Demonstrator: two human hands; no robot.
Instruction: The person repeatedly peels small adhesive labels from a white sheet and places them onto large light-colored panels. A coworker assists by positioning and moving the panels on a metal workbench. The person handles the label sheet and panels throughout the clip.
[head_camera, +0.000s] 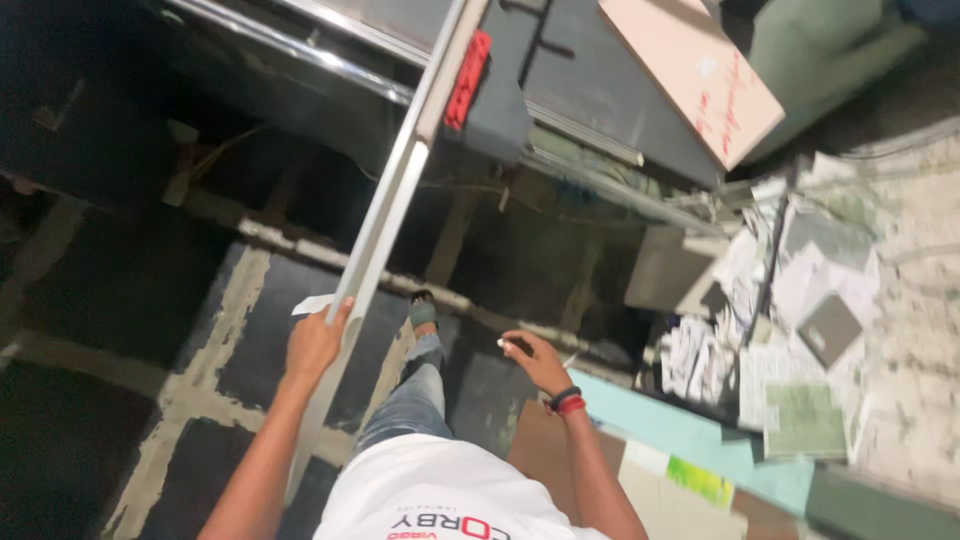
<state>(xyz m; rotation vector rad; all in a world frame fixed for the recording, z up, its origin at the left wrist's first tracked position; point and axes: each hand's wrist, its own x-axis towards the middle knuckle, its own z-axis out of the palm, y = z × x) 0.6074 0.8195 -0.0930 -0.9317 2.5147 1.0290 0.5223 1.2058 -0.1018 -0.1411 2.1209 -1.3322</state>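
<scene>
Strip (385, 215): long pale board or moulding, narrow. Long axis runs from lower left, beside the person's left forearm, up and to the right onto the grey machine table (560, 70), crossing a red part (467, 65) at the table's edge. Far end out of frame at the top.

Left hand (315, 343): on the strip near its lower end, fingers closed around its edge, thumb on the near side. This is the nearer hand; it alone has the strip.

Right hand (533, 360): well apart from the strip, to its right, held over the dark floor (130, 290). Fingers loosely curled, half open. Whether it pinches something small cannot be told. Red and black bands at the wrist.

Nearby: pinkish panel (690, 70) leaning at upper right; scattered papers (790, 330) on the right; cardboard (545, 450) below the right arm.
</scene>
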